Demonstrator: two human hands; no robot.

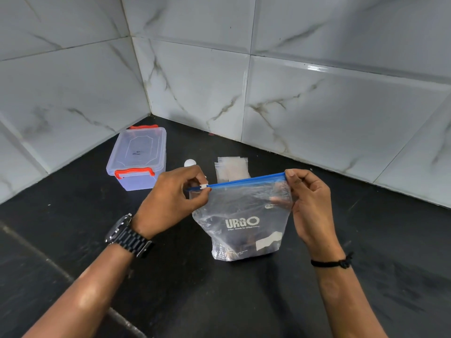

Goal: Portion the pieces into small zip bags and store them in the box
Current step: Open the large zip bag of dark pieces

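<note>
Near the middle of the black counter, URGO slider bag (246, 223) stands | left hand (170, 198) pinches white slider (204, 187) | right hand (310, 201) pinches far-right corner | pull slowly, hold bag steady.

Your two bare forearms with no sleeves, your left hand (168, 201) with a chunky black metal link-band wristwatch (128, 236) just behind it on the wrist, your right hand (310, 206) with a thin black knotted cord bracelet (333, 262) just below it
</note>
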